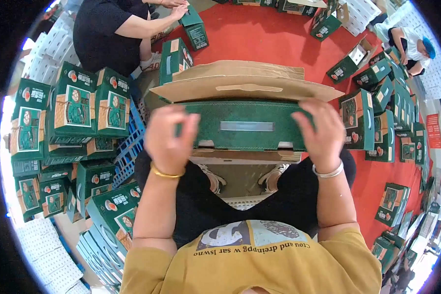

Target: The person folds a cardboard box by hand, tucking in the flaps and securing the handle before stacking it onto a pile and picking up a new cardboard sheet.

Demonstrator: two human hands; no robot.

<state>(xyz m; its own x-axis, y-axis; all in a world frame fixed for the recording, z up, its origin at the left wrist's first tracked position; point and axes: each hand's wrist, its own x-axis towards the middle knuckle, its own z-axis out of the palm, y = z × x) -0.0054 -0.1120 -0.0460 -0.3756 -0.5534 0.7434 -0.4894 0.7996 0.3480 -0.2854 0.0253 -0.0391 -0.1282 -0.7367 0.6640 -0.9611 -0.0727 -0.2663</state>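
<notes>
In front of me stands a green carton (247, 111) with a pale plastic carry handle (247, 126) on its upper panel. A brown cardboard flap (250, 87) with a slot rises along its far side. My left hand (170, 134), blurred by motion, is at the carton's left end with thumb and forefinger apart. At the right end is my right hand (322, 128), fingers bent over the corner and thumb spread away from them. Small white notches show along the near edge of the green panel, above a brown flap (245, 156).
Stacked green cartons (76, 105) stand at left beside a blue plastic pallet (132, 142). More cartons (360, 117) fill the right side of the red floor (259, 39). One person (108, 34) handles a carton at upper left; another (411, 46) bends at upper right.
</notes>
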